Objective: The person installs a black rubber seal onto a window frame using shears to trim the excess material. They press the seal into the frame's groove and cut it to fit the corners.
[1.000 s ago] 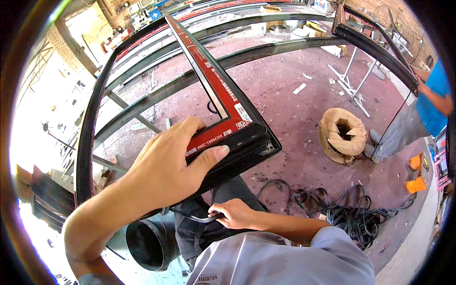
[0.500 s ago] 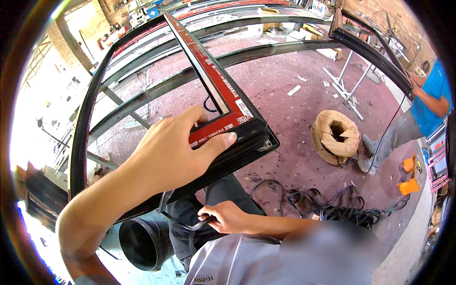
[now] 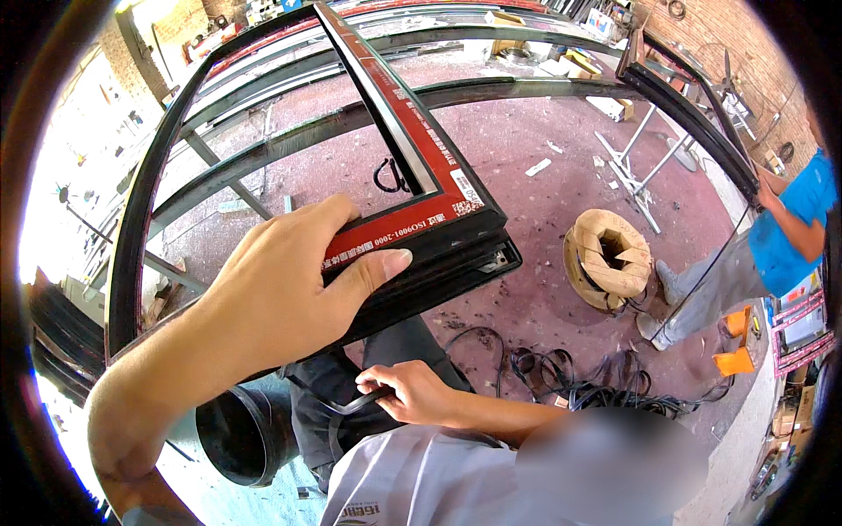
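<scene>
A dark rectangular window frame (image 3: 485, 210) with red printed film along its face lies across the rack in front of me. My left hand (image 3: 294, 254) grips its near side, thumb on top and fingers curled over the inner edge, left of the near right corner. Lower down, in front of my body, my right hand (image 3: 408, 392) is closed on a thin black rubber strip (image 3: 351, 406). The strip's far part goes out of sight below the frame. A small dark loop (image 3: 386, 175) shows through the frame opening beside the corner.
Dark rack beams (image 3: 289, 131) run beneath the frame. Tangled black strip (image 3: 605, 377) lies on the floor right of me, near a wooden spool (image 3: 610, 259). A co-worker in blue (image 3: 794, 219) handles another frame (image 3: 693, 123). A black bucket (image 3: 246, 436) stands lower left.
My left hand has shifted a little left along the frame, away from the corner. The strip's raised bend near my right hand has dropped from sight. My view has shifted slightly.
</scene>
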Motion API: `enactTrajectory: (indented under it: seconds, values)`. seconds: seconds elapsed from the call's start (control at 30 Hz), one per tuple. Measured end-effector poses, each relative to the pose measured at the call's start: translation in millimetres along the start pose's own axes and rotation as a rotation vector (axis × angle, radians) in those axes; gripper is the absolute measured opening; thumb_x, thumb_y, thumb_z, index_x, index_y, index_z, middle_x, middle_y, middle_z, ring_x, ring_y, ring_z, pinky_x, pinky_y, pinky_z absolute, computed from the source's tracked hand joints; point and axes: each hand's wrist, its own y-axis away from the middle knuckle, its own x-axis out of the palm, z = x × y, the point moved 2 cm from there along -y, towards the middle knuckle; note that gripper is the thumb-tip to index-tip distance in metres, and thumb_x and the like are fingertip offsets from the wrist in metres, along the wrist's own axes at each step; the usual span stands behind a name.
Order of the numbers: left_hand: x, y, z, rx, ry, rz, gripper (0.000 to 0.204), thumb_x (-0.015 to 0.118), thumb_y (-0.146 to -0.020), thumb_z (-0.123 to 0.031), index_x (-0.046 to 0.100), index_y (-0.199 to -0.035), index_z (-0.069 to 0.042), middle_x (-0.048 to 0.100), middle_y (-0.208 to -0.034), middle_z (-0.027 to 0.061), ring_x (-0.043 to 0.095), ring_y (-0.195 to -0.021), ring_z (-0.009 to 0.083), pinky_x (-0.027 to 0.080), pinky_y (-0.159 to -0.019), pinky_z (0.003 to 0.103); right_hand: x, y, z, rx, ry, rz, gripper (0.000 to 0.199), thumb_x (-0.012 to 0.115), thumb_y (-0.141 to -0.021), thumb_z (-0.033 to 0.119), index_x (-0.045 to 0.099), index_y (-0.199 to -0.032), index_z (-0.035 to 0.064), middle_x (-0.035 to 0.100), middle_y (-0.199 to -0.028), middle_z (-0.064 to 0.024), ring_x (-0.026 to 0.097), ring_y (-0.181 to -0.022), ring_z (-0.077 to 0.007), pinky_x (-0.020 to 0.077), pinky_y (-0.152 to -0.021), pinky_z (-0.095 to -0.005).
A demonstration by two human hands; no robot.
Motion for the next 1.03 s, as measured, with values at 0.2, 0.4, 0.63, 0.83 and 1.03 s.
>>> enactTrajectory:
  seconds: [0.2,0.4,0.63,0.83,1.03]
  values:
    - [-4,-1,-2,-0.096,-0.023,0.061,0.05,0.067,-0.099,-0.047,0.065,-0.107,0.003,0.067,-0.089,0.0285,0.066,-0.09,0.0469,0.05,-0.079,0.049,-1,-6,4,-0.015,-0.011,0.021,0.036,0.076,-0.08,0.003,0.064,-0.112,0.0087,0.075,-0.092,-0.0117,0.073,-0.078,-0.0359,0.0559,-0.068,-0.044]
    - [-1,14,17,0.078,-0.011,-0.081,0.048,0.067,-0.1,-0.044,0.064,-0.104,0.004,0.067,-0.09,0.0284,0.066,-0.088,0.0485,0.05,-0.078,0.049,-3,-3,4,0.014,-0.016,0.013,0.035,0.077,-0.079,0.002,0.064,-0.111,0.0081,0.074,-0.09,-0.0128,0.073,-0.078,-0.0359,0.056,-0.067,-0.0427]
    - [-2,10,13,-0.012,0.022,-0.006,0.048,0.066,-0.1,-0.043,0.066,-0.109,0.004,0.067,-0.088,0.0294,0.067,-0.089,0.0493,0.05,-0.077,0.051,-4,-5,8,0.018,-0.057,0.038,0.035,0.075,-0.079,-0.001,0.065,-0.112,0.007,0.074,-0.09,-0.0131,0.074,-0.081,-0.0345,0.0573,-0.069,-0.0413]
    - [17,-10,0,0.02,0.012,-0.057,0.056,0.063,-0.099,-0.05,0.068,-0.108,0.005,0.07,-0.09,0.0298,0.068,-0.091,0.0496,0.052,-0.082,0.053,-8,-6,3,0.15,-0.083,0.027,0.028,0.07,-0.082,-0.003,0.067,-0.108,0.008,0.073,-0.089,-0.0143,0.073,-0.077,-0.0317,0.0563,-0.069,-0.0361]
    - [26,-32,-22,0.025,0.019,0.032,0.064,0.06,-0.099,-0.056,0.069,-0.118,0.004,0.072,-0.101,0.0304,0.069,-0.1,0.049,0.052,-0.091,0.053,2,4,-21,0.195,-0.024,0.025,0.028,0.073,-0.087,0.003,0.069,-0.114,0.0061,0.075,-0.092,-0.0178,0.075,-0.08,-0.0317,0.057,-0.07,-0.0376]
